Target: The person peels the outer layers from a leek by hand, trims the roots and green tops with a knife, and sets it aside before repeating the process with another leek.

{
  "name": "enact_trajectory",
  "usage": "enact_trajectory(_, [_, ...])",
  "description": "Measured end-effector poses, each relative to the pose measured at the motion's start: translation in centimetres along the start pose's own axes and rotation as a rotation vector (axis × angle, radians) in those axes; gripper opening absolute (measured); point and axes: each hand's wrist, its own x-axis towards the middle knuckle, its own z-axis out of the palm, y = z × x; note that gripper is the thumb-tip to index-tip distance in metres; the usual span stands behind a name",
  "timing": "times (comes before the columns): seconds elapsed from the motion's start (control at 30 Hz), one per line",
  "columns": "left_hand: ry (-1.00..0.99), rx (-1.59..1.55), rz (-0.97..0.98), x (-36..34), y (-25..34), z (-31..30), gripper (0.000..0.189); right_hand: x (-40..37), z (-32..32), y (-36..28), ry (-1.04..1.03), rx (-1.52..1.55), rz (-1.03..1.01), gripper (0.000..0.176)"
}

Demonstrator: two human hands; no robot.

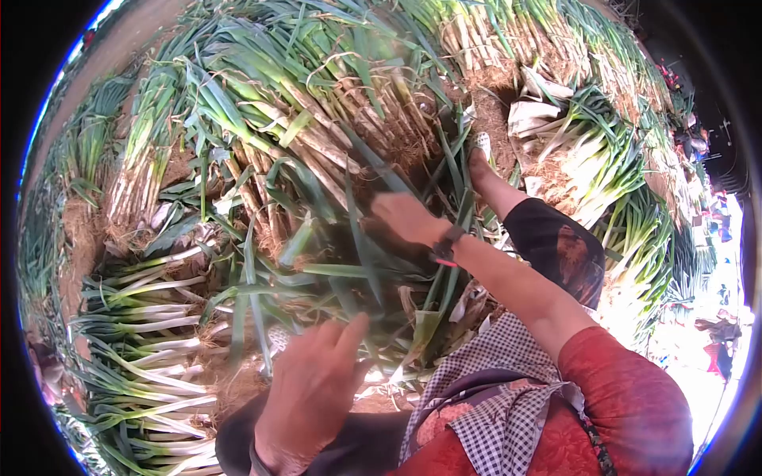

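Note:
My left hand (pixel 313 381) is low in the view, its fingers apart and holding nothing I can see. Loose green leaves (pixel 341 271) lie just beyond it. Further up, my right hand (pixel 406 216) is smeared by motion, and its fingers cannot be made out. Close by it lie the root ends of unpeeled green onions (pixel 317 147), with brown, dry outer skins. Blurred long leaves (pixel 361 246) show between the two hands. Whether my right hand grips any of them is hidden by the blur.
Cleaned green onions with white stalks (pixel 171 317) lie in a row at left. More white-stalked ones (pixel 607 170) are piled at right. Unpeeled bundles (pixel 480 44) stand along the back. My shoe (pixel 482 143) rests on the soil between piles. Peeled leaves litter the ground.

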Motion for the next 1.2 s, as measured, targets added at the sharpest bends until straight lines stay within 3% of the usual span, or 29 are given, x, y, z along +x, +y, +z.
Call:
enact_trajectory(0.07, [-0.013, 0.003, -0.01, -0.3, -1.0, 0.2, 0.05, 4.1, 0.7, -1.2, 0.21, 0.136, -0.061, 0.02])
enact_trajectory(0.17, [0.017, 0.017, -0.006, -0.9, -2.1, 0.4, 0.048, 9.1, 3.8, 1.3, 0.416, -0.008, 0.006, 0.018])
enact_trajectory(0.2, [-0.02, 0.037, -0.049, -1.0, -2.2, 0.0, 0.048, 9.8, 4.2, 1.5, 0.375, -0.06, 0.148, 0.027])
enact_trajectory(0.3, [-0.033, 0.001, -0.06, -1.2, -2.9, -0.4, 0.049, 11.8, 6.0, 1.0, 0.331, -0.246, 0.188, 0.04])
enact_trajectory(0.43, [-0.001, -0.026, -0.034, -1.2, -2.7, -0.9, 0.049, 14.5, 4.1, -3.0, -0.137, -0.03, 0.337, 0.056])
enact_trajectory(0.47, [-0.019, -0.038, -0.045, -1.2, -2.6, -1.0, 0.049, 14.7, 3.6, -4.2, -0.222, 0.043, 0.206, 0.062])
enact_trajectory(0.53, [-0.018, -0.041, -0.05, -1.0, -2.2, -1.5, 0.049, 14.2, 3.3, -5.9, -0.067, 0.428, 0.192, 0.049])
enact_trajectory(0.57, [-0.018, -0.043, -0.055, -1.1, -2.0, -1.5, 0.048, 13.2, 0.2, -8.8, -0.094, 0.687, 0.275, 0.044])
enact_trajectory(0.63, [-0.005, -0.041, -0.047, -1.5, -2.3, -1.1, 0.047, 8.3, -5.3, -10.5, -0.124, 0.915, 0.321, 0.035])
enact_trajectory(0.67, [0.0, -0.042, -0.045, -1.6, -2.4, -0.7, 0.046, 4.9, -5.7, -9.1, 0.06, 0.628, -0.031, 0.036])
enact_trajectory(0.77, [0.032, -0.014, -0.004, -1.1, -2.0, -0.3, 0.045, -5.8, -1.5, -6.3, -0.231, 1.116, 0.37, 0.036])
enact_trajectory(0.83, [0.032, 0.017, 0.031, -0.5, -1.4, 0.3, 0.044, -12.1, 4.0, -2.6, -0.537, 0.552, 0.629, 0.036])
enact_trajectory(0.87, [0.03, 0.037, 0.039, -0.2, -1.3, 0.6, 0.043, -14.0, 4.8, -3.1, -0.588, 0.584, 0.498, 0.031])
enact_trajectory(0.97, [0.007, -0.016, 0.054, 0.7, -0.7, 1.3, 0.044, -14.8, 5.5, -6.6, -0.487, 1.122, 0.614, 0.024])
enact_trajectory(1.07, [0.081, -0.212, 0.063, 2.5, -1.0, 1.2, 0.036, -10.6, 1.8, -10.5, -0.356, 1.383, 0.752, 0.019])
enact_trajectory(1.2, [0.376, 0.018, 0.172, 4.7, -6.7, 1.8, 0.033, -10.6, -3.7, -15.8, -0.342, 1.013, 0.432, 0.017])
